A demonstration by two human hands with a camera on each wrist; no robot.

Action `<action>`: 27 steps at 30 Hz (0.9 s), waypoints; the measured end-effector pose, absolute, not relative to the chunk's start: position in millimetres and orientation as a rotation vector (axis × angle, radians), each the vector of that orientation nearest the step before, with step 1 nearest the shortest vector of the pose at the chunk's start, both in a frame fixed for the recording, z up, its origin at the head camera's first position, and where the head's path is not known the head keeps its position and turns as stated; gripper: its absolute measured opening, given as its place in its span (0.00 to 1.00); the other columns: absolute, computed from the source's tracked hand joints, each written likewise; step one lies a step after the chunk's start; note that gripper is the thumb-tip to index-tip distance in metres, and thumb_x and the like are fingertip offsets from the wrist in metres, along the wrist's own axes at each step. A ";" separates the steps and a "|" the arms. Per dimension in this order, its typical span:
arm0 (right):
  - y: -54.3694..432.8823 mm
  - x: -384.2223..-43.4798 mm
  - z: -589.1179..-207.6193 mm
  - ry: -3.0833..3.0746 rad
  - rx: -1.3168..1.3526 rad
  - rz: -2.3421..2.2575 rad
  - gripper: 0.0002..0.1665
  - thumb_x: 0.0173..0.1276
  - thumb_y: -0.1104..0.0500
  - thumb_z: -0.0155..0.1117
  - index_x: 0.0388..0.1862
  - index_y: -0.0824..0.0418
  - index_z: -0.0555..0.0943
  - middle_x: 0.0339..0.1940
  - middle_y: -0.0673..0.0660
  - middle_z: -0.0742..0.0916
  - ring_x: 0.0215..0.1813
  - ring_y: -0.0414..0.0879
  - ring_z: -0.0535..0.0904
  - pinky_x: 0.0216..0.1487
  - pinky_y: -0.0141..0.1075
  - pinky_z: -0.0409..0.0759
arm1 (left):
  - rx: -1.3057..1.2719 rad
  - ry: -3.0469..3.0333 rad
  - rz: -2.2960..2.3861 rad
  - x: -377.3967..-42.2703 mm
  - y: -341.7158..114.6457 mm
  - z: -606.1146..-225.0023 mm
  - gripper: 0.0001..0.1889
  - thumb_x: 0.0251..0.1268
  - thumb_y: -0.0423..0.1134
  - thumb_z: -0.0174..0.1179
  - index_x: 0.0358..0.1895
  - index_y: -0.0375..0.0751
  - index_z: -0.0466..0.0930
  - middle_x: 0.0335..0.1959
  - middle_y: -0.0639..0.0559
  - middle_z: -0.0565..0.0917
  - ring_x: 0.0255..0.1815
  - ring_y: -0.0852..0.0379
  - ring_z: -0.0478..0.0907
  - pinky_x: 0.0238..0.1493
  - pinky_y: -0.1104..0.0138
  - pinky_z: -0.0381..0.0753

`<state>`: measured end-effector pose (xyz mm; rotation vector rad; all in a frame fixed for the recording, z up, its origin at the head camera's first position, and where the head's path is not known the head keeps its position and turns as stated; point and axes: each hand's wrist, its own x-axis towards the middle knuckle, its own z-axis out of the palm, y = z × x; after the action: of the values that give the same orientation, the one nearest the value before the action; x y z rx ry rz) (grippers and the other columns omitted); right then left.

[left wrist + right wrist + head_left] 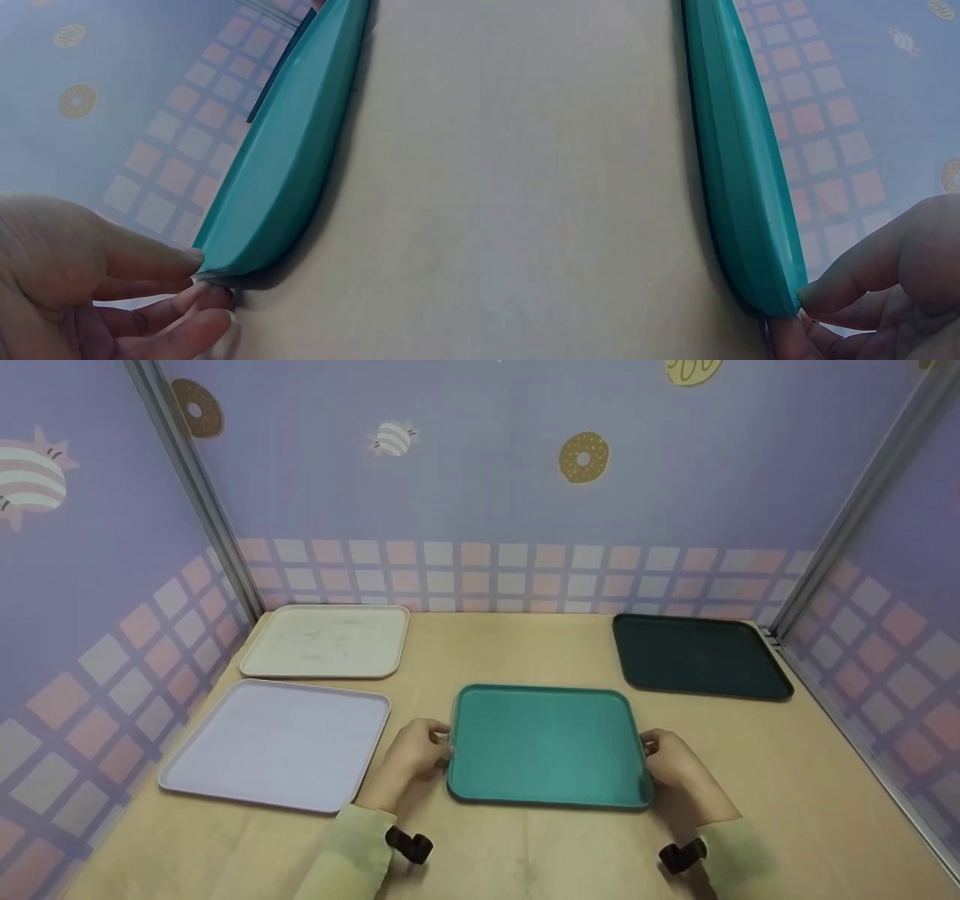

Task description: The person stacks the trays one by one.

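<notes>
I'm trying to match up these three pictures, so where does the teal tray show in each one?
Head view: the teal tray lies low and centre on the table, a hand at each side edge.
Left wrist view: its rim runs diagonally from top right to the left hand at the bottom left.
Right wrist view: its rim runs from the top down to the right hand at the bottom right.
Shared landmark: the checkered wall.

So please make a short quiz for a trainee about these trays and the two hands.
1. True or false: the left hand pinches the teal tray at its rim.
2. How many trays lie on the table?
3. Which tray is at the far right? A) cream B) dark green C) lilac

Key:
1. True; the right hand grips the opposite rim.
2. Four.
3. B, the dark green tray.
</notes>
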<state>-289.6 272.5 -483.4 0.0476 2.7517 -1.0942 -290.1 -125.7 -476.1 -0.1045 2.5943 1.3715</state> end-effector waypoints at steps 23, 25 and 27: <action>201.6 -279.0 -473.5 3.047 -0.159 -1.161 0.25 0.72 0.68 0.60 0.67 0.72 0.75 0.59 0.73 0.79 0.61 0.68 0.77 0.61 0.59 0.79 | -0.394 2.952 1.100 -271.8 -318.2 -427.6 0.26 0.78 0.41 0.49 0.69 0.26 0.71 0.63 0.23 0.77 0.55 0.31 0.81 0.58 0.48 0.81; 182.3 -278.3 -472.3 3.004 -0.232 -1.255 0.23 0.72 0.68 0.61 0.66 0.69 0.76 0.58 0.69 0.80 0.60 0.64 0.79 0.60 0.56 0.81 | -0.476 2.970 1.081 -269.6 -338.2 -427.3 0.26 0.78 0.42 0.47 0.70 0.27 0.70 0.65 0.24 0.76 0.64 0.27 0.74 0.66 0.41 0.73; 163.7 -277.2 -471.5 2.949 -0.294 -1.338 0.22 0.73 0.68 0.62 0.64 0.67 0.78 0.57 0.66 0.82 0.59 0.62 0.81 0.59 0.54 0.82 | -0.566 2.976 1.080 -268.7 -356.0 -428.4 0.27 0.78 0.42 0.45 0.71 0.27 0.68 0.66 0.24 0.75 0.64 0.26 0.73 0.65 0.40 0.73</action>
<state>-277.2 163.7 -471.5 -0.2940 2.9485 -1.3385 -268.7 -356.0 -428.4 -0.5663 2.9764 1.0799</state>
